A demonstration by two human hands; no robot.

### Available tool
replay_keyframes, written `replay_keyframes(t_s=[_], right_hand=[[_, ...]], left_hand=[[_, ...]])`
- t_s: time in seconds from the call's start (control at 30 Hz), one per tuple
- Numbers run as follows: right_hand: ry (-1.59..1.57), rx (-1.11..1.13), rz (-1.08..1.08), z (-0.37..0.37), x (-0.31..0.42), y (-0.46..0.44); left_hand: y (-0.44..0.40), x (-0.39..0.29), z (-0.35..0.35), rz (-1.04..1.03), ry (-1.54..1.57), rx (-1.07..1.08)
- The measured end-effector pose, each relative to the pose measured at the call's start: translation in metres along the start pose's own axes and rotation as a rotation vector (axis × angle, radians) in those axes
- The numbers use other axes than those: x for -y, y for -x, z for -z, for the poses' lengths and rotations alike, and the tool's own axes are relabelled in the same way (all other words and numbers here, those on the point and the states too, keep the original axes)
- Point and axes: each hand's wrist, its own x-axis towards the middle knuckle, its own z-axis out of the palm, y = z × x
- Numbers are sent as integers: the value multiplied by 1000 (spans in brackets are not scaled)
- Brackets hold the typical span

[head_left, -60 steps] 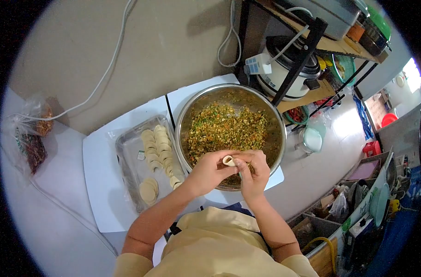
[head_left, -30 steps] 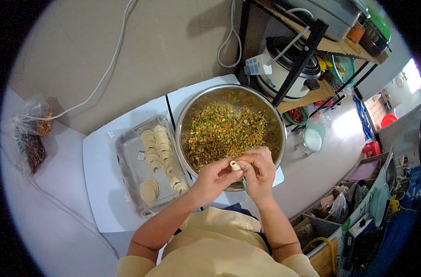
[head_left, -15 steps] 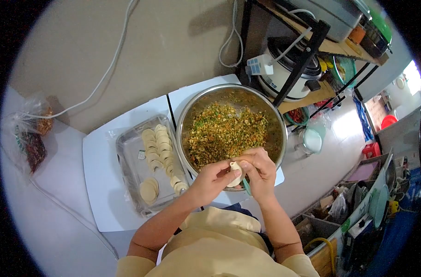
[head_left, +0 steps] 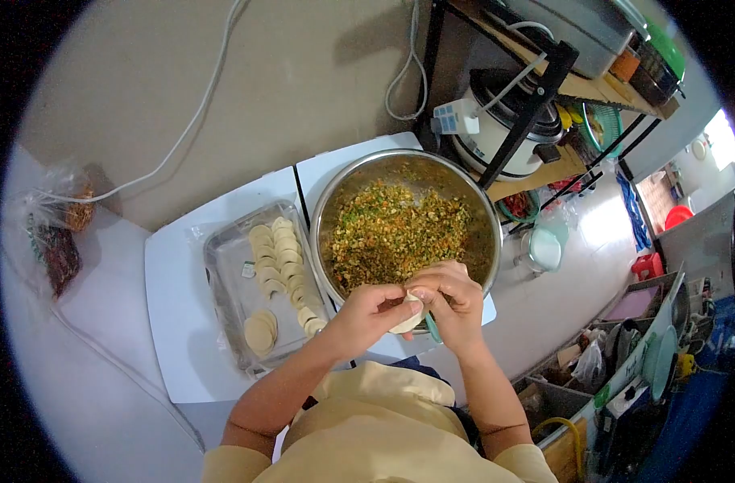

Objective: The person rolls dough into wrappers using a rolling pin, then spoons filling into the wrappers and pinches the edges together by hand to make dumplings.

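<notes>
Between my two hands, over the near rim of the steel bowl [head_left: 327,278], is a pale dough wrapper [head_left: 409,321]. My left hand [head_left: 367,315] pinches its left side. My right hand [head_left: 452,304] pinches its top and right edge, with a green-handled tool [head_left: 432,328] partly showing below the fingers. Chopped vegetable filling [head_left: 395,229] fills much of the bowl. Left of the bowl, a metal tray [head_left: 229,312] holds overlapping rows of folded dough pieces [head_left: 288,256] and a small stack of round wrappers [head_left: 260,332].
A black-framed shelf [head_left: 536,105] with a rice cooker [head_left: 496,145] and a power strip [head_left: 456,117] stands behind the bowl on the right. Bagged food [head_left: 57,249] lies at far left. Crates and a yellow hose [head_left: 573,435] are at lower right.
The dough between my fingers has gone from a rolled, open-topped shape to a closed, flatter one. My right hand's fingers have shifted over its top edge. The tray and bowl stay put.
</notes>
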Motion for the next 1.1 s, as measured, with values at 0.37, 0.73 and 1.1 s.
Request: replay_keyframes(t_s=[0.37, 0.73, 1.1], right_hand=[[-4, 103, -98, 2, 4, -3], [-30, 133, -142, -7, -9, 5], [-425, -68, -410, -25, 3, 9]], left_hand=[[0, 5, 3, 2, -7, 4], [1, 13, 7, 13, -78, -95], [5, 12, 4, -18, 36, -82]])
